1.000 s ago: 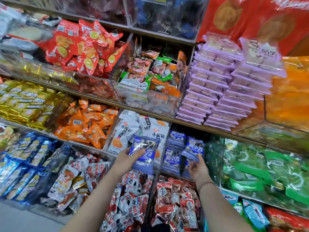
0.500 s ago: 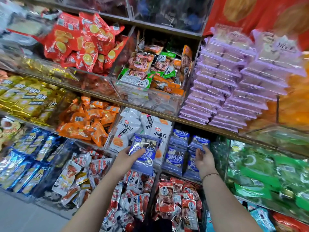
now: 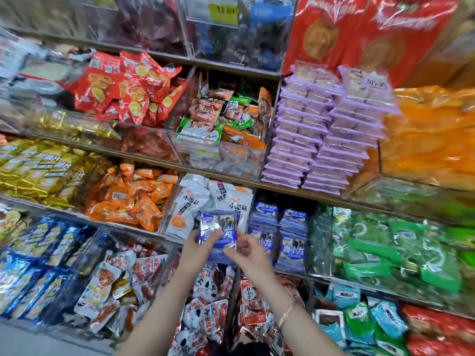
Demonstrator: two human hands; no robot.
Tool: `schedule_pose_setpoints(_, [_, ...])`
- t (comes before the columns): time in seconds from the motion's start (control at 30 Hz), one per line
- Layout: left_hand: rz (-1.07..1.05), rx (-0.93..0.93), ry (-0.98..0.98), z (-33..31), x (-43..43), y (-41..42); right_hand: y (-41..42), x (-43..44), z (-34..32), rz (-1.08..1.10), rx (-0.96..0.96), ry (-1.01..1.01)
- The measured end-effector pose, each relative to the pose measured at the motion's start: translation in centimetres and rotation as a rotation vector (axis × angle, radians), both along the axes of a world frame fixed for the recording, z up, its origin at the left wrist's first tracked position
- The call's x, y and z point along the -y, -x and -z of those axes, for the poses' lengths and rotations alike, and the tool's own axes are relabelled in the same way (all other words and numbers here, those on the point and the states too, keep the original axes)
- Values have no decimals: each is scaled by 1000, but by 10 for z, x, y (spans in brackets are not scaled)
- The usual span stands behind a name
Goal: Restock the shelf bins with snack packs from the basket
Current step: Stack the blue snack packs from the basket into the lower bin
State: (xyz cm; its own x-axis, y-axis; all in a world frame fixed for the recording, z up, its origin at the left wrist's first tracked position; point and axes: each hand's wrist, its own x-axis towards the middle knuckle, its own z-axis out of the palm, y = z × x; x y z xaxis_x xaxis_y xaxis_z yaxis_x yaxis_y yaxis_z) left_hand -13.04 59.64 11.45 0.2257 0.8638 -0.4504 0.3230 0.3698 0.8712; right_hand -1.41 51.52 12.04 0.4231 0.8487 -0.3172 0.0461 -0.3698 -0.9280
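Observation:
My left hand [image 3: 199, 249] holds a small stack of blue-and-silver snack packs [image 3: 219, 228] upright in front of the shelf, thumb across the front pack. My right hand [image 3: 248, 250] is at the stack's lower right corner, fingers curled and pinching the bottom edge of a pack. Just to the right is the bin with matching blue packs [image 3: 279, 235], stood in two rows. The basket is out of view.
White noodle-snack packs [image 3: 190, 204] fill the bin behind the held stack, orange packs [image 3: 133, 199] lie to its left, green packs [image 3: 380, 247] to the right. Purple packs [image 3: 316, 140] are stacked on the shelf above. Lower bins hold red-and-white packs [image 3: 205, 304].
My right hand left the blue-pack bin and came left to the stack in my left hand, now pinching its lower edge. The view shifted slightly downward.

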Motion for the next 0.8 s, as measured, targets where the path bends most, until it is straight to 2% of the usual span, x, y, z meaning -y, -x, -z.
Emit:
schedule_pose_setpoints(0.13, [6,17,-9,-5,8,3,6,9,5,28,-10,-25])
schedule_pose_setpoints(0.27, [-14,83,-1,-8,17,12,3,28,17,201,-350,-67])
schedule_pose_setpoints(0.47, [-70,74,56,1,15,33,-45,50,40,482,-592,-97])
schedule_pose_setpoints(0.63, [-100,89,104,4,15,42,-76,45,67,592,-465,43])
schedule_pose_setpoints(0.8, [-141,91,84,11,16,52,-81,22,86,580,-278,136])
